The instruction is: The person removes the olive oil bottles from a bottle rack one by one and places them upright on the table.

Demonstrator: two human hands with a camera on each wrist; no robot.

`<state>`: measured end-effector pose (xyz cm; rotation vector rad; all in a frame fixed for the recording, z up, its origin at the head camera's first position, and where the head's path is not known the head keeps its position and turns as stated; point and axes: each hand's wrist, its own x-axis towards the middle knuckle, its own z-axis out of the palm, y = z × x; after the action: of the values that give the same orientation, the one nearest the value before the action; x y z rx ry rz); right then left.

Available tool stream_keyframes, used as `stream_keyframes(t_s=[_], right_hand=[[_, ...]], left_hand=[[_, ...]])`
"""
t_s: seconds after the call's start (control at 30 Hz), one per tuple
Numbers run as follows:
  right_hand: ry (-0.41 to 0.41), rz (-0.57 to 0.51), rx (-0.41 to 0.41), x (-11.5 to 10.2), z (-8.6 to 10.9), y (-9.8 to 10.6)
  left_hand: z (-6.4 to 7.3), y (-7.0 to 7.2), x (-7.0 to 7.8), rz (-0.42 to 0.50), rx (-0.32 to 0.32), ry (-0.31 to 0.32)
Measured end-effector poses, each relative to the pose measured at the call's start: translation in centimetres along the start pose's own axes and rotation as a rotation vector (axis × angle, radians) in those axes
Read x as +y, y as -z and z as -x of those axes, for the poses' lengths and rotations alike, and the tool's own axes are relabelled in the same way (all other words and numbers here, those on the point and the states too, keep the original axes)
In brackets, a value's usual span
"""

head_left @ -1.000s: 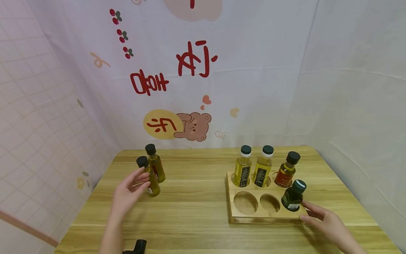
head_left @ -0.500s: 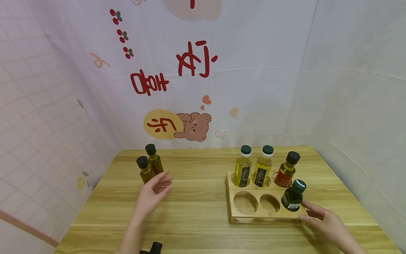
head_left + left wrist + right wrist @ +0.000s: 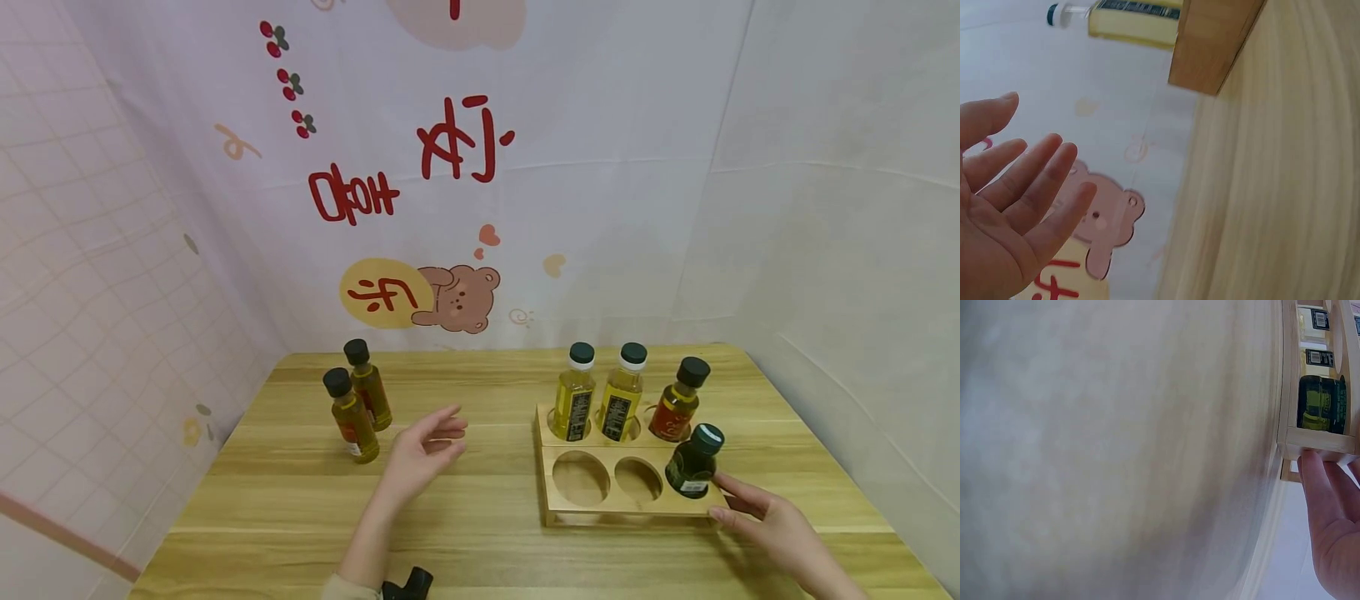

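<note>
My left hand (image 3: pixel 423 446) hovers over the middle of the table, palm to the right, fingers loosely extended and holding nothing. To its left stand two dark-capped oil bottles, the nearer bottle (image 3: pixel 355 429) and the farther bottle (image 3: pixel 371 396). My right hand (image 3: pixel 780 529) touches the right end of a wooden two-tier rack (image 3: pixel 660 507) with nearly straight fingers; the right wrist view shows fingertips against its end board (image 3: pixel 1319 442). A dark green bottle (image 3: pixel 692 471) sits in the front right hole. Two yellow oil bottles, one left (image 3: pixel 574 407) and one right (image 3: pixel 622 406), and a red-labelled bottle (image 3: pixel 673 412) fill the back row.
In the rack's front row, the left hole (image 3: pixel 581 479) and the middle hole (image 3: pixel 638 480) hold no bottle. A printed white cloth (image 3: pixel 622 208) hangs behind the wooden table (image 3: pixel 465 525). A black device (image 3: pixel 408 585) is at my left wrist.
My left hand has moved right, away from the two bottles at the left, which stay standing where they were. My right hand and the rack have not moved.
</note>
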<state>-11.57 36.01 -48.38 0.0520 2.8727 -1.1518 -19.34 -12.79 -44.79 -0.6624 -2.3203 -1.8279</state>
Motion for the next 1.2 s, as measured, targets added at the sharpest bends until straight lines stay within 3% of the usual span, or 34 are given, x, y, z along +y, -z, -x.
stream_keyframes(t_s=[0.47, 0.8, 1.2], right_hand=[[0.002, -0.001, -0.001, 0.0, -0.2, 0.1], [0.013, 0.009, 0.013, -0.1, -0.2, -0.1], [-0.008, 0.004, -0.004, -0.1, -0.1, 0.0]], left_hand=[[-0.7, -6.9, 1.1, 0.013, -0.194, 0.005], [-1.8, -10.6, 2.3, 0.016, -0.275, -0.023], [-3.4, -14.3, 3.7, -0.11, -0.386, -0.114]])
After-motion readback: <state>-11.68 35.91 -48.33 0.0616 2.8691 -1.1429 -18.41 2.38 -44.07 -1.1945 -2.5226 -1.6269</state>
